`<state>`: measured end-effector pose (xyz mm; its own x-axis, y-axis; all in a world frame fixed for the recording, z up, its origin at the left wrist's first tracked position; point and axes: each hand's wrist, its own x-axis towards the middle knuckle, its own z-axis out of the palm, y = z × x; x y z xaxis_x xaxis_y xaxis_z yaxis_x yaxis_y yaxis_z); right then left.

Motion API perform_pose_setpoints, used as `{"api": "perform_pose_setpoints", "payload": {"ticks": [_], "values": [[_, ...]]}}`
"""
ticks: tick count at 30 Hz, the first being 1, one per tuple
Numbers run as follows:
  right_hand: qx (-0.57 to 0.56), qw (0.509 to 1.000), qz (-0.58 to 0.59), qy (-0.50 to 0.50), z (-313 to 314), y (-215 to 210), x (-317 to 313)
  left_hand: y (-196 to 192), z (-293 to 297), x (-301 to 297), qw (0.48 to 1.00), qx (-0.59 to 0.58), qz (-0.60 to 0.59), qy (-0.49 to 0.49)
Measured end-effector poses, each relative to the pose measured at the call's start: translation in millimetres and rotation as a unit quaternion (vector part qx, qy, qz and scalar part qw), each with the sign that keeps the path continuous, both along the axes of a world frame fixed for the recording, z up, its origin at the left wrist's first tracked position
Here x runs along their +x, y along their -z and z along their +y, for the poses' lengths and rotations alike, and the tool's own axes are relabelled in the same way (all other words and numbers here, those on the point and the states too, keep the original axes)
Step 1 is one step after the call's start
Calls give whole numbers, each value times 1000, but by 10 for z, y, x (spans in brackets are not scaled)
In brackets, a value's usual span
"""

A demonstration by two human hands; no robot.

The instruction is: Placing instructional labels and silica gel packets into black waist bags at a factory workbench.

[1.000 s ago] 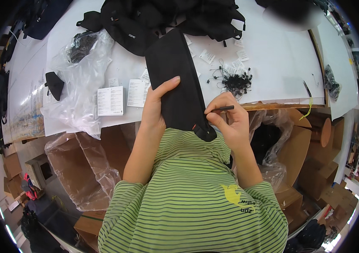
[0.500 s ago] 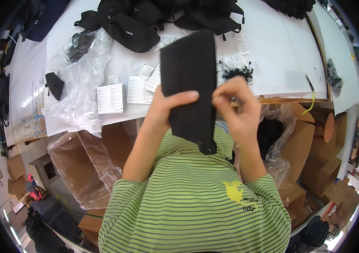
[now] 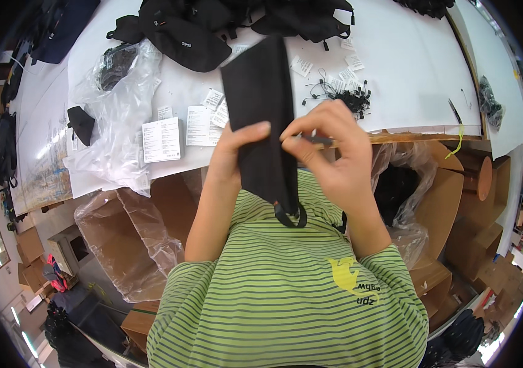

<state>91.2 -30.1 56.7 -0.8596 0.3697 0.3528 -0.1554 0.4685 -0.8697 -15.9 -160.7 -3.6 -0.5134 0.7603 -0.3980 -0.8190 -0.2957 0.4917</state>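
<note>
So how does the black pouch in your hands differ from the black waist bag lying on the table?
The flat black pouch is held up off the table, gripped by the left hand and the right hand; the black waist bag lies untouched on the white table. The pouch is thin, long and rectangular; the waist bag is rounded and bulkier. A small strap loop hangs at the pouch's lower end; longer straps trail off the waist bag. Both are black fabric.

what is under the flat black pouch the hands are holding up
Under the black pouch lie a white table and paper leaflets. Both hands, left and right, grip it. Anything directly beneath is covered.
</note>
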Motion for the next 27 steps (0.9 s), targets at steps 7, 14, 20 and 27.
{"api": "perform_pose_setpoints", "payload": {"ticks": [7,14,20,27], "values": [[-81,990,-69,-91,-144,9,145,-16,-48,-151,1000,9,0,-30],[-89,994,-50,-31,-130,-31,6,40,-71,-200,995,77,-55,-13],[-142,979,-118,-82,-159,7,79,63,-115,-261,996,55,-58,-36],[-237,952,-178,-81,-170,12,87,39,-121,-283,991,68,-105,-50]]}}
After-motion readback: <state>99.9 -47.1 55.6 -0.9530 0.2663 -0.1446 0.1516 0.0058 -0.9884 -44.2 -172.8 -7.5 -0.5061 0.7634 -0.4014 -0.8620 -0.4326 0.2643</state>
